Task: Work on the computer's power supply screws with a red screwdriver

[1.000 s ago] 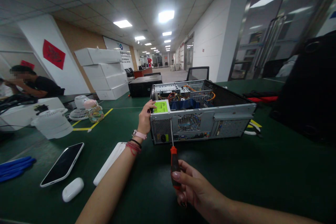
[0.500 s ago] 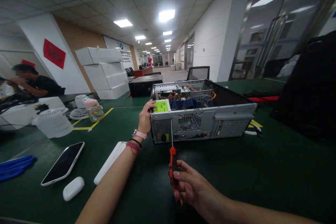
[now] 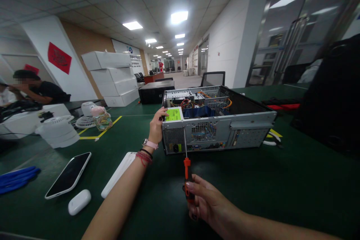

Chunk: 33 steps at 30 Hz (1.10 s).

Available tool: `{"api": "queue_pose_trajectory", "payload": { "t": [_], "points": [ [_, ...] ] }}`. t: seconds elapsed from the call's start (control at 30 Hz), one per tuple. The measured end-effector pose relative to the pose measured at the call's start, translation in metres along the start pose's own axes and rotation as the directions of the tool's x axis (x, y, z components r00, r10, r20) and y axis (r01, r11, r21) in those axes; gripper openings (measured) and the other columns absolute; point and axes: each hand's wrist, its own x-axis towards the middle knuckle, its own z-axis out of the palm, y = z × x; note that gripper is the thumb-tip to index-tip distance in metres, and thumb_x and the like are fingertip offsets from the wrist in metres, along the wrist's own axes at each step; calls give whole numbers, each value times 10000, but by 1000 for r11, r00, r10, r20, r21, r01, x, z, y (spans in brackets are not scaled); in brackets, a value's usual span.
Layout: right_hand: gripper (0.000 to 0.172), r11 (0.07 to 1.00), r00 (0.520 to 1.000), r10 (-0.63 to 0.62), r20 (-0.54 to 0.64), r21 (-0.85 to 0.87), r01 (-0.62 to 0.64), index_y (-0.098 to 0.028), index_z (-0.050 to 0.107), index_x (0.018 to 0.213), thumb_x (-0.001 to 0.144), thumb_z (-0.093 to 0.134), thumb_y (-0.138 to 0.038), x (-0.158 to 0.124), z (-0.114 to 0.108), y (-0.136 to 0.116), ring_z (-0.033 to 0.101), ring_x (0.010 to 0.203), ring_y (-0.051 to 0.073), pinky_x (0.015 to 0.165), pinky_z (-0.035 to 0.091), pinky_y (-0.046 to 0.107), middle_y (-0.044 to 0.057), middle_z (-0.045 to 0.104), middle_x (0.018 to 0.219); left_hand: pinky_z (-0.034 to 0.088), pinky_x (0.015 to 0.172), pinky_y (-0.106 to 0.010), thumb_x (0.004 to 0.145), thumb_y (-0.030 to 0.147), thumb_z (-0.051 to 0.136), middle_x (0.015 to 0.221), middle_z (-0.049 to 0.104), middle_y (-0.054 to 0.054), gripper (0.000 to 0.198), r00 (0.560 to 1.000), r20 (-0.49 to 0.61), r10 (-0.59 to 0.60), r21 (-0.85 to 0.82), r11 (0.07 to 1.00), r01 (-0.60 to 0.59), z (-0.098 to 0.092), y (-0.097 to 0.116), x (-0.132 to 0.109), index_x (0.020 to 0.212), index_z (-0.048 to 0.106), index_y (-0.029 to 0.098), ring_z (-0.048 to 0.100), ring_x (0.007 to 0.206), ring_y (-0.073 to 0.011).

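Left hand [image 3: 155, 129] touches case [image 3: 223, 124] edge; tabletop [image 3: 284, 183] spreads rightward.

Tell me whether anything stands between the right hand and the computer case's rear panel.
Only the screwdriver, held in the right hand, its shaft reaching to the rear panel of the computer case. Nothing else visible stands between; the left hand is aside, at the panel's left end.
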Motion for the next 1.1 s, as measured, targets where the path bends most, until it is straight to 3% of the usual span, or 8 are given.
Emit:
{"api": "queue_pose_trajectory", "payload": {
  "t": [0.5,0.73,1.1],
  "points": [
    [449,998,1000,7,11,-68,-6,-202,430,892,632,739,-396,0,-1,-4,487,493,45,503,334,187,-64,524,664,356,1037,-408,896,506,217,1155,612,-91,491,1000,-1,8,1,1000,-8,0,-2,0,890,588,184,475,1225,-234],
    [440,999,998,-9,64,-50,13,-197,437,914,654,726,-403,0,0,-4,561,516,68,501,372,185,-57,559,667,352,1040,-404,892,499,243,1152,612,-92,469,1000,-8,-6,-34,999,6,1,-2,0,881,588,181,479,1218,-231],
    [406,1000,997,1,81,-2,0,-176,508,1050,715,671,-336,-7,4,-8,632,610,102,542,438,209,2,605,910,359,1037,-415,894,493,221,1156,612,-88,477,1000,1,1,10,1000,-1,0,-1,0,887,585,185,477,1222,-235]
  ]
}}
